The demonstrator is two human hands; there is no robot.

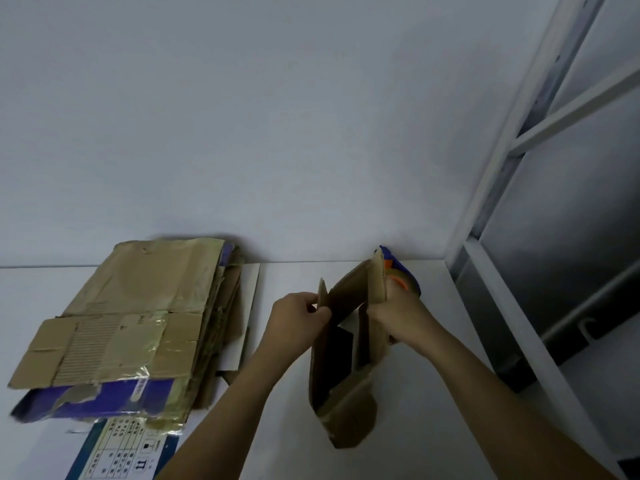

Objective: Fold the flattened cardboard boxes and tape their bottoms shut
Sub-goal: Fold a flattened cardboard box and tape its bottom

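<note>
On the table (443,296), right of centre, a small box (346,382) was held half-opened between both hands, far flaps raised; whether its near end rested on the tabletop could not be told. The left hand (298,315) pinched the left flap between thumb and curled fingers; the right hand (394,311) gripped the right side, its fingers wrapped round the card and mostly hidden behind it. Held at opposite sides like this, the hands could draw the flattened sleeve out into a square tube, which seemed to be the step in hand. Old tape shone on the near flaps, so the card was probably soft at its creases and might buckle rather than fold true. Just behind the right hand lay a tape gun (403,280), blue and orange, near enough to take up once the bottom flaps were closed; taping looked not yet begun. Well to the left a stack (131,317) of flattened boxes waited against the wall (277,133); a white rack (519,140) stood at the right.
</note>
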